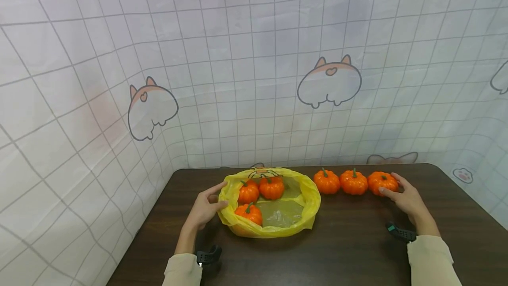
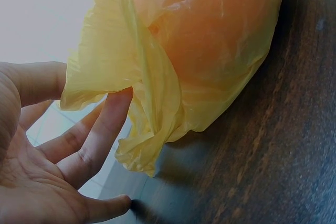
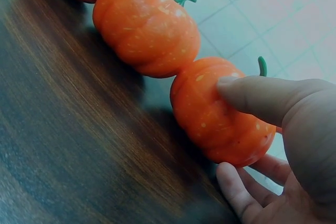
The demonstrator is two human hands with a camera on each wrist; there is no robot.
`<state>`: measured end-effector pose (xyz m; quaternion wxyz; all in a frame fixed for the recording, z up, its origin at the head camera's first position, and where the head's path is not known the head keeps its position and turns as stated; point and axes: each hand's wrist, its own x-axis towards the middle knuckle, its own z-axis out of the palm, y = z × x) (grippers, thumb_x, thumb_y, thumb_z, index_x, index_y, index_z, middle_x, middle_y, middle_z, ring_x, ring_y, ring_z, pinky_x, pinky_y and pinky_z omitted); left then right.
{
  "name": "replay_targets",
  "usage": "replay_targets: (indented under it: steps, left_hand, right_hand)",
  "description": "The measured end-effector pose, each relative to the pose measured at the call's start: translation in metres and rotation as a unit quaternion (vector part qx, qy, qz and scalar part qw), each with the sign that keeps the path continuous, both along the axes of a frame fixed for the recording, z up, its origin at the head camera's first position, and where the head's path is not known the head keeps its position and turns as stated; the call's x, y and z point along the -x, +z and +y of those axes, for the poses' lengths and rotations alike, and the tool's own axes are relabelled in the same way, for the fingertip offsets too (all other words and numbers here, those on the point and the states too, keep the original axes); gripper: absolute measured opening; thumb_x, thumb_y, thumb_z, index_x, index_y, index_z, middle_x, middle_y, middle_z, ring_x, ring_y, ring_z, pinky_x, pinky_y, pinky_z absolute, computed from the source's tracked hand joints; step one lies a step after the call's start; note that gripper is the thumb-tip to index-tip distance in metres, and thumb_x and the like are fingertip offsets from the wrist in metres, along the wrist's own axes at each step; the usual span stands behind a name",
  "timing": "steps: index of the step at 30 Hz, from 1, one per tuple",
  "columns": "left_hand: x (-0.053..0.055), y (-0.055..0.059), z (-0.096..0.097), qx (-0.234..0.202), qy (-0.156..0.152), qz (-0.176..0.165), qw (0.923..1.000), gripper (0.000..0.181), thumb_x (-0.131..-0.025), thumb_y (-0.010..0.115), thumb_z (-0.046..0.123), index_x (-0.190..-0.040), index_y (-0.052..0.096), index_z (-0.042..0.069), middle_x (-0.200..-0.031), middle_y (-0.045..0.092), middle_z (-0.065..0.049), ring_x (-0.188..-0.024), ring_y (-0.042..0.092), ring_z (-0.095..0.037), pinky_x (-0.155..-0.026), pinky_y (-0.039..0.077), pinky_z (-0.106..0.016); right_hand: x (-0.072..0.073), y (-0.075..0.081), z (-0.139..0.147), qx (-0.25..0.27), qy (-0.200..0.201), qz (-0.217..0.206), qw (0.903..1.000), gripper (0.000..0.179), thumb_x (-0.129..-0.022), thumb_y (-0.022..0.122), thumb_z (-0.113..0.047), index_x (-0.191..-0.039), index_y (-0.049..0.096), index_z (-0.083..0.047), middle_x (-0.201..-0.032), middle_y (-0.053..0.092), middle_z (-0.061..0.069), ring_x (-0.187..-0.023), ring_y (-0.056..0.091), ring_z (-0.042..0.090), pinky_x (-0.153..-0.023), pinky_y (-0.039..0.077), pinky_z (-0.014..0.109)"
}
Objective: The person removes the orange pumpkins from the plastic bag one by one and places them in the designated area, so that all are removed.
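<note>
A yellow plastic bag (image 1: pixel 274 231) stands with its mouth wide, and three small orange pumpkins with green stems lie inside, one of them a front pumpkin (image 1: pixel 248 213). At the bag's left rim, my left hand (image 1: pixel 204 208) pinches the thin plastic; the left wrist view shows the bag's folded edge (image 2: pixel 105 61) between its fingers. Right of the bag, three more pumpkins sit in a row. My right hand (image 1: pixel 406 197) grips the rightmost pumpkin (image 3: pixel 210 114), thumb on its near side and fingers round the outer side. That pumpkin still touches the middle pumpkin (image 3: pixel 147 30).
The row's left pumpkin (image 1: pixel 326 182) sits close to the bag's right side. Everything rests on a dark wooden table (image 1: pixel 337 250). A white grid-patterned cloth (image 1: pixel 258 78) with cartoon animals hangs behind the table and along its left side.
</note>
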<state>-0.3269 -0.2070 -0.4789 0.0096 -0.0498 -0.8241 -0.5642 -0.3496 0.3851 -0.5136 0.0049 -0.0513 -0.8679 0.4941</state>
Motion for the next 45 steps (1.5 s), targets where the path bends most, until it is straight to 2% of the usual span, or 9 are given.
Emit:
replay_targets:
  steps: [14,21,23,27,30,36,40,43,45]
  left_hand:
    - [0.001,0.000,0.000,0.005,0.004,0.000,1.0000,0.059,-0.093,0.071,0.004,-0.148,0.057,0.023,-0.117,0.070,-0.024,-0.087,0.067,-0.020,-0.074,0.060,-0.035]
    - [0.001,0.001,0.001,0.008,0.005,-0.001,1.0000,0.059,-0.093,0.071,0.004,-0.148,0.057,0.023,-0.117,0.070,-0.023,-0.085,0.066,-0.020,-0.073,0.059,-0.034]
    - [0.000,0.001,0.000,0.010,0.006,-0.002,0.9999,0.059,-0.093,0.071,0.004,-0.148,0.057,0.023,-0.116,0.070,-0.023,-0.085,0.065,-0.020,-0.072,0.058,-0.034]
    - [0.001,0.001,0.000,0.013,0.010,-0.002,0.9999,0.059,-0.093,0.071,0.005,-0.147,0.058,0.024,-0.117,0.070,-0.023,-0.088,0.066,-0.020,-0.074,0.059,-0.034]
    - [0.001,0.001,0.000,0.013,0.008,-0.001,0.9999,0.059,-0.093,0.072,0.005,-0.147,0.058,0.024,-0.117,0.069,-0.023,-0.088,0.066,-0.020,-0.074,0.060,-0.034]
    - [0.001,0.002,0.000,0.007,0.003,-0.001,1.0000,0.059,-0.093,0.071,0.004,-0.148,0.057,0.022,-0.117,0.069,-0.024,-0.086,0.068,-0.020,-0.073,0.060,-0.035]
    - [0.001,0.002,0.000,0.007,0.003,-0.003,1.0000,0.059,-0.093,0.071,0.004,-0.148,0.057,0.022,-0.117,0.069,-0.024,-0.086,0.068,-0.020,-0.073,0.060,-0.035]
    - [0.000,0.001,0.000,0.009,0.004,-0.003,0.9999,0.059,-0.093,0.071,0.005,-0.148,0.057,0.022,-0.118,0.069,-0.024,-0.087,0.068,-0.020,-0.073,0.060,-0.035]
    - [0.000,0.001,0.000,0.008,0.004,-0.002,1.0000,0.059,-0.093,0.071,0.005,-0.148,0.057,0.023,-0.117,0.069,-0.024,-0.087,0.068,-0.020,-0.074,0.060,-0.034]
  right_hand:
    - [0.000,0.001,0.000,-0.003,0.002,-0.001,1.0000,0.093,-0.104,0.055,-0.045,-0.162,-0.003,-0.001,-0.159,0.007,0.045,-0.139,0.028,0.060,-0.113,0.032,0.068]
    - [-0.003,0.007,0.000,-0.021,-0.007,0.011,0.9997,0.091,-0.103,0.057,-0.044,-0.162,0.006,0.003,-0.157,0.015,0.046,-0.126,0.047,0.053,-0.093,0.057,0.042]
    - [-0.003,0.011,0.000,-0.025,-0.008,0.015,0.9995,0.089,-0.104,0.056,-0.042,-0.161,0.008,0.004,-0.156,0.016,0.046,-0.128,0.045,0.055,-0.093,0.057,0.044]
    - [-0.006,0.025,-0.002,-0.034,-0.015,0.023,0.9990,0.088,-0.104,0.054,-0.043,-0.161,0.009,0.006,-0.156,0.014,0.047,-0.137,0.029,0.064,-0.106,0.038,0.070]
    - [-0.009,0.039,-0.007,-0.038,-0.020,0.026,0.9987,0.089,-0.104,0.054,-0.047,-0.161,0.009,0.006,-0.157,0.011,0.046,-0.140,0.018,0.067,-0.107,0.029,0.077]
    - [-0.018,0.072,-0.032,-0.053,-0.007,0.075,0.9957,0.088,-0.102,0.055,-0.052,-0.160,0.019,0.005,-0.157,0.023,0.043,-0.136,0.032,0.063,-0.103,0.038,0.073]
    - [-0.023,0.092,-0.050,-0.063,0.033,0.118,0.9904,0.082,-0.103,0.056,-0.049,-0.159,0.026,0.002,-0.154,0.036,0.038,-0.134,0.041,0.056,-0.095,0.054,0.050]
    - [-0.028,0.105,-0.064,-0.065,0.061,0.139,0.9863,0.076,-0.104,0.056,-0.046,-0.159,0.029,-0.001,-0.151,0.043,0.034,-0.133,0.045,0.053,-0.095,0.054,0.049]
    - [-0.031,0.112,-0.074,-0.064,0.073,0.151,0.9838,0.073,-0.104,0.057,-0.044,-0.159,0.031,-0.003,-0.149,0.047,0.031,-0.132,0.047,0.051,-0.099,0.049,0.060]
